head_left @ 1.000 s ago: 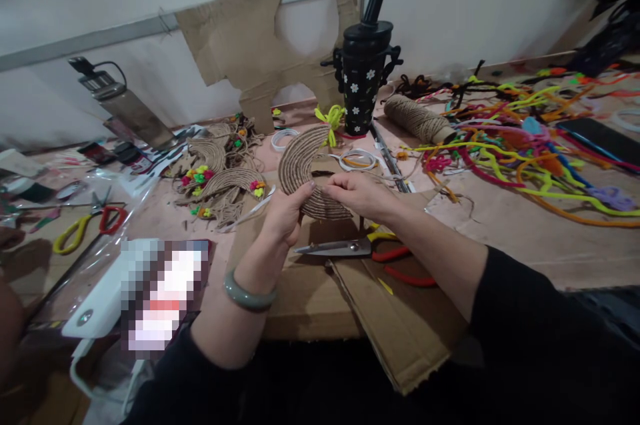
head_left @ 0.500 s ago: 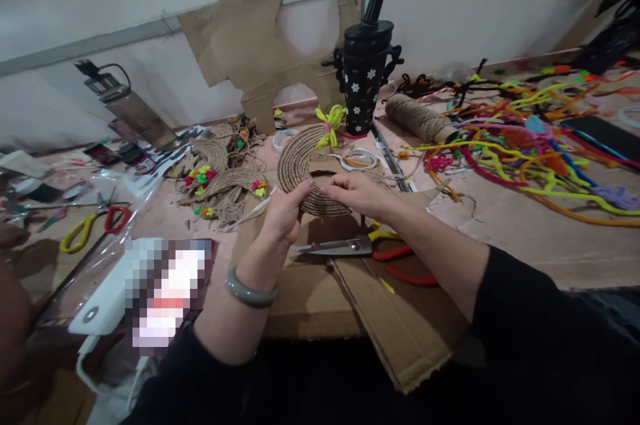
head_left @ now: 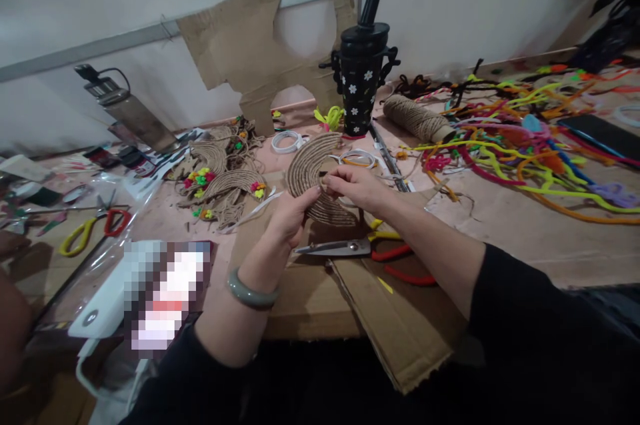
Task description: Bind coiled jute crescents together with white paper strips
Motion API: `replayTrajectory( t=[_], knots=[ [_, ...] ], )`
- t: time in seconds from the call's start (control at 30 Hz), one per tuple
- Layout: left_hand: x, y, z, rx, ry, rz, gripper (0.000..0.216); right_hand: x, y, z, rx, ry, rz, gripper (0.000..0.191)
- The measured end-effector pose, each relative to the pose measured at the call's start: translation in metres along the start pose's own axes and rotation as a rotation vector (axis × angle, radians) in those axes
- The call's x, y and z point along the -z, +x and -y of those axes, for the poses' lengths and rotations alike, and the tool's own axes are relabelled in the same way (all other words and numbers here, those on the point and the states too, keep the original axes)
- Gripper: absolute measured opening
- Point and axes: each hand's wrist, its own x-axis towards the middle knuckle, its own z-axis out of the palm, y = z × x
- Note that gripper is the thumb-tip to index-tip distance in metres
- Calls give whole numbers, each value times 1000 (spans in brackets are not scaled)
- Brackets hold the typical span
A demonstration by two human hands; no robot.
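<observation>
My left hand (head_left: 287, 215) grips a flat C-shaped piece of coiled brown twine (head_left: 305, 165) by its lower left side, thumb on top. My right hand (head_left: 353, 186) is closed in a pinch at the inner edge of the curve; the exact spot between its fingertips is hidden. The piece is tilted, raised above the cardboard. Below it lie large scissors (head_left: 340, 248) with red and yellow handles, blades pointing left. Behind its upper end is a bundle of bright yellow cord (head_left: 329, 118).
Finished-looking twine curves with coloured flowers (head_left: 235, 181) lie left. A floral black tumbler (head_left: 360, 81), twine spool (head_left: 415, 118) and tangled bright cords (head_left: 525, 151) stand or lie behind and right. A phone (head_left: 170, 298) and power bank (head_left: 115, 285) are front left. Another person's arm (head_left: 13, 318) shows far left.
The twine piece has shifted slightly right and down and turned in my hands. The yellow bow with a pink tie seen at its upper end no longer shows there in the same form.
</observation>
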Motion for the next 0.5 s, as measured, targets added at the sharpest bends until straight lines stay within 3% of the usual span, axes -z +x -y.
replayTrajectory(
  t=[0.17, 0.3, 0.5],
  knots=[
    [-9, -8, 0, 56, 5, 99, 30, -1, 3, -8, 26, 48, -76, 19],
    [-10, -9, 0, 45, 8, 109, 24, -1, 2, -9, 55, 5, -107, 22],
    [-8, -7, 1, 65, 44, 91, 29, -1, 3, -7, -23, 182, -124, 27]
  ],
)
